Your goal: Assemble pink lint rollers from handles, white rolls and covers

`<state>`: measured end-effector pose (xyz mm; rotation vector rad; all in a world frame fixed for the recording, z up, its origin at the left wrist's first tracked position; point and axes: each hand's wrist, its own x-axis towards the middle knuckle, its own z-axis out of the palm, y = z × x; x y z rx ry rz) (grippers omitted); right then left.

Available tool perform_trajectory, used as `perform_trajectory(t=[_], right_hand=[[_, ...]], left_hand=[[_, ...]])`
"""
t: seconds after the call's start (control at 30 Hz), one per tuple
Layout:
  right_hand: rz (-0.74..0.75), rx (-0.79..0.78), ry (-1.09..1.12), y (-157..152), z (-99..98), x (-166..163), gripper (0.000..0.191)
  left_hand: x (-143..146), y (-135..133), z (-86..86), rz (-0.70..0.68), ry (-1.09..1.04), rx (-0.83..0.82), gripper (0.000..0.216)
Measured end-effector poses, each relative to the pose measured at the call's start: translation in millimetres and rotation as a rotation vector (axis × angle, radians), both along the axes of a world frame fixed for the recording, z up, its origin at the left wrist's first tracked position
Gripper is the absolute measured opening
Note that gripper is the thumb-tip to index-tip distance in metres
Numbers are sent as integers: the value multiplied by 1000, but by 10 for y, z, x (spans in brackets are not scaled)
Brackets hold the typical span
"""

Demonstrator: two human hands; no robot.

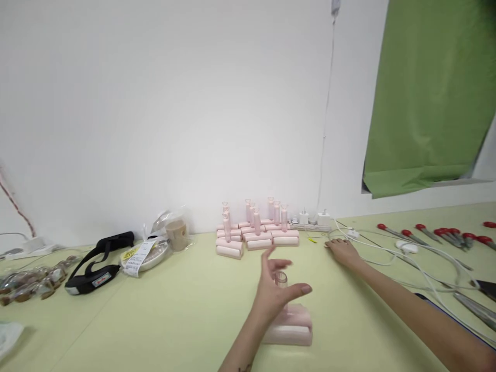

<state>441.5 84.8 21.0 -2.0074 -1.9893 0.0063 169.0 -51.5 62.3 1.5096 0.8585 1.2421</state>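
My left hand (273,287) is open, thumb and fingers spread around the clear pink upright handle (281,280) of a pink lint roller (290,336). That roller lies on the table close in front of me; the hand and wrist hide part of its handle and left side. Whether the fingers touch the handle I cannot tell. My right hand (343,251) rests palm down on the tabletop, fingers loosely extended, holding nothing visible. Farther back, by the wall, several like pink rollers (259,240) stand grouped with their clear handles pointing up.
White cables (391,250) and a power strip (312,227) lie behind and right of my right hand. Several red-handled tools (424,230) and scissors (475,309) are at right. Leftward sit a black strap (93,276), a wrapped round packet (151,256), a bagged cup (177,235) and small corked jars (34,284).
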Motion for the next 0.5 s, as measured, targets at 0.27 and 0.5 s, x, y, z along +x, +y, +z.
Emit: perform_trajectory(t=[0.27, 0.5], right_hand=[[257, 107, 408, -277, 357, -636, 41], [719, -19, 1029, -1299, 713, -1457, 28]], left_hand=[[217, 63, -231, 34, -148, -167, 48], [207, 87, -309, -18, -267, -105, 52]])
